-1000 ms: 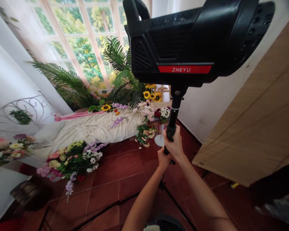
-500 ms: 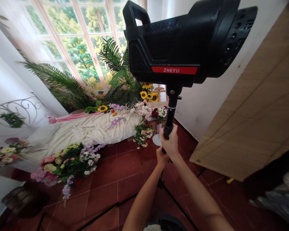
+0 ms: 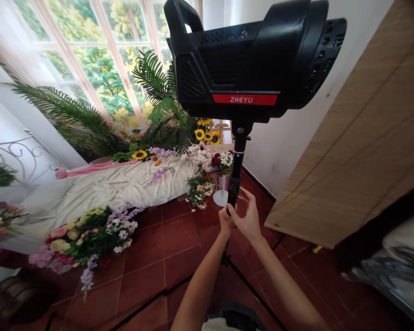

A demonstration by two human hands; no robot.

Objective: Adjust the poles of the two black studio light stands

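Note:
A black studio light (image 3: 241,69) with a red ZHEYU label sits on top of a black light stand (image 3: 236,168), upright before me. My left hand (image 3: 227,220) is closed around the stand's pole, below the dark joint under the light. Just right of that joint is my right hand (image 3: 250,219), its fingers loosened and apart. Its thumb reaches across to the pole near my left hand; whether it presses on anything there, I cannot tell. The stand's legs (image 3: 179,286) spread low over the floor.
Red tiles (image 3: 179,230) cover the floor. A bed with a cream cover (image 3: 131,184) and flower bunches (image 3: 86,234) lies to the left, below a window (image 3: 100,59). On the right hangs a woven blind (image 3: 338,138). A white round base (image 3: 221,198) stands behind the pole.
My right hand has let go of the upper pole, slid down and opened its fingers. My left hand keeps its grip. The light and stand appear slightly further left in view.

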